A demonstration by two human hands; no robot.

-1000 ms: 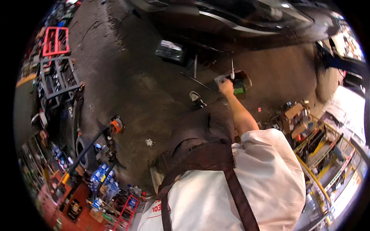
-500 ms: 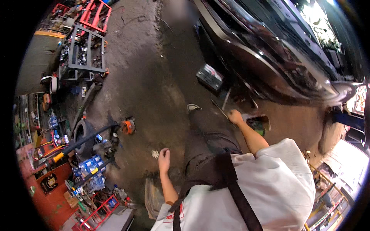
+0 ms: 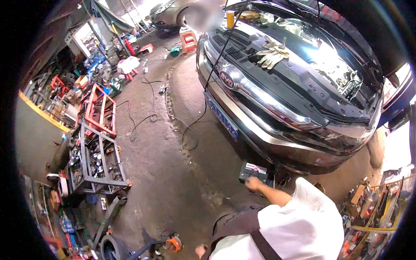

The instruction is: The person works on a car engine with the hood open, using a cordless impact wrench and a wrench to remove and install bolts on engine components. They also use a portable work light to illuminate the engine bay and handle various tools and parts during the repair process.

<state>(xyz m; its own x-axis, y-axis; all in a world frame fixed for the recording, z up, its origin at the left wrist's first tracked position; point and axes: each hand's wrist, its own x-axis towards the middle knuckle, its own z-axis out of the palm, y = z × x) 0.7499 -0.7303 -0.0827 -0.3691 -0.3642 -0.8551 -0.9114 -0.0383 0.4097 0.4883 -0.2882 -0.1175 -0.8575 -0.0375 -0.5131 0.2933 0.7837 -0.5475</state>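
Note:
My right hand (image 3: 253,183) is closed at the near side of a black car battery (image 3: 248,174) with a white and red label on top. The battery stands on the floor below the car's front bumper. Whatever the fingers hold, if anything, is too unclear to name. Low in the picture, beside my dark apron, my left hand (image 3: 201,250) hangs with its fingers curled in and nothing seen in them; most of it is small or cut off. In front of me is the dark car (image 3: 277,112) with its hood raised.
Pale work gloves (image 3: 273,53) and a yellow cup (image 3: 230,19) lie on the car's front. A cable (image 3: 152,118) runs over the floor. At left stand a grey metal frame (image 3: 104,182) and a red frame (image 3: 100,110). An orange round thing (image 3: 174,244) sits near my left hand.
My view has swung up, bringing the car front and far floor into sight. My right hand has come to the battery; the thin rod-like tool it held no longer shows.

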